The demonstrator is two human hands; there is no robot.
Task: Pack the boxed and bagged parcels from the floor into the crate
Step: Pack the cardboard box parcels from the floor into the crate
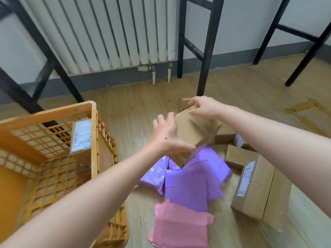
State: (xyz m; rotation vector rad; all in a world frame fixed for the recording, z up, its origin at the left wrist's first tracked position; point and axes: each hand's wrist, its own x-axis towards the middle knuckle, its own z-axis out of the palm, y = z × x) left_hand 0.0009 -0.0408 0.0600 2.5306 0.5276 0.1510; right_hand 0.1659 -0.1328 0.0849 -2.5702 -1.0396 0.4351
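Your left hand (166, 135) and right hand (204, 108) grip a brown box (195, 130) above the pile on the floor (136, 108) right of the crate (93, 133), which holds at least one labelled box (81, 136); purple bags (193, 187), a pink bag (179, 228) and several cartons (259, 192) remain unpacked.

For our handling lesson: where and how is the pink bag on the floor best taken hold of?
Probably pinch the pink bag at its far edge, from above: it lies flat, and that edge rests on a purple bag, off the floor.
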